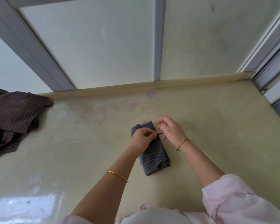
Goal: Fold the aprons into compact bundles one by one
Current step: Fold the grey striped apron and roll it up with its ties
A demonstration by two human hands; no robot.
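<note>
— Looking at the grey striped bundle point(152, 151) as the reference: it lies on the beige counter point(217, 126), rolled into a tight oblong. Where are the hands?

— Both at its far end. The left hand point(140, 138) rests on top of the bundle, fingers curled and pinching a thin dark strap point(159, 133). The right hand point(171, 130) sits just beside the bundle's far right edge, fingers curled around the same strap's other end, as far as I can tell.

— How will it handle?

— Soft, light cloth, I'd judge; nothing stiff or breakable. Left loose, the roll would likely spring open, so pressing down on top while working the strap seems wise. To lift it, grasp around the middle, across the layers.

— Any more to fold?

— A brown striped apron point(14, 113) lies crumpled well to the left of the bundle, unfolded.
</note>
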